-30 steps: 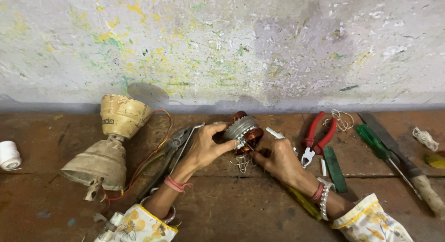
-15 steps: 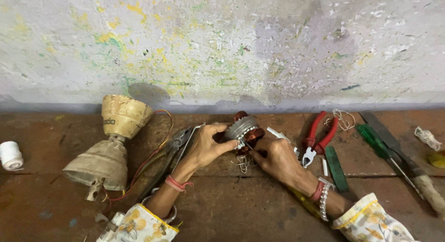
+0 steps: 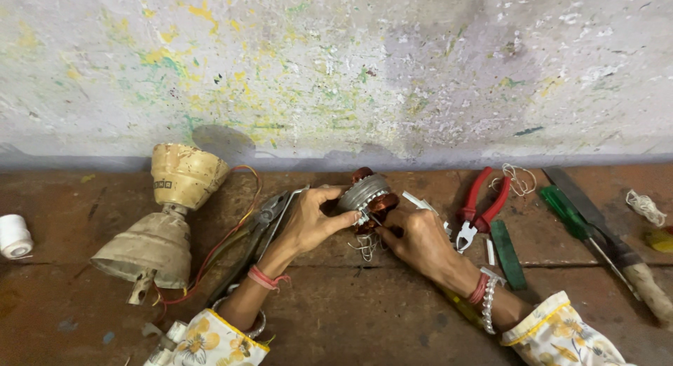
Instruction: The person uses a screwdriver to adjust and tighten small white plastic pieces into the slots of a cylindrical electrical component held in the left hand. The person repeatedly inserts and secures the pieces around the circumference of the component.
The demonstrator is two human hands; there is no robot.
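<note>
Stator (image 3: 368,198) w/ copper windings looking heavy, stiff; left hand (image 3: 312,222) gripping its steel core, right hand (image 3: 419,240) pinching fragile wire ends.

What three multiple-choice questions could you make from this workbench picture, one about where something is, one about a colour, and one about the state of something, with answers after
1. Where do the red-handled pliers lie?
A. to the right of both hands
B. left of the cream fan housing
C. on the wall

2. What colour is the screwdriver handle?
A. yellow
B. green
C. black

3. How is the small motor winding at this moment?
A. lying alone on the bench
B. hanging from a hook
C. gripped by the left hand, with the right hand at its wires

Answers:
1 A: the pliers rest on the wooden bench just beyond the right hand.
2 B: the handle beside the file is clearly green.
3 C: the left hand wraps round the winding while the right hand's fingertips meet the loose wires under it.
</note>
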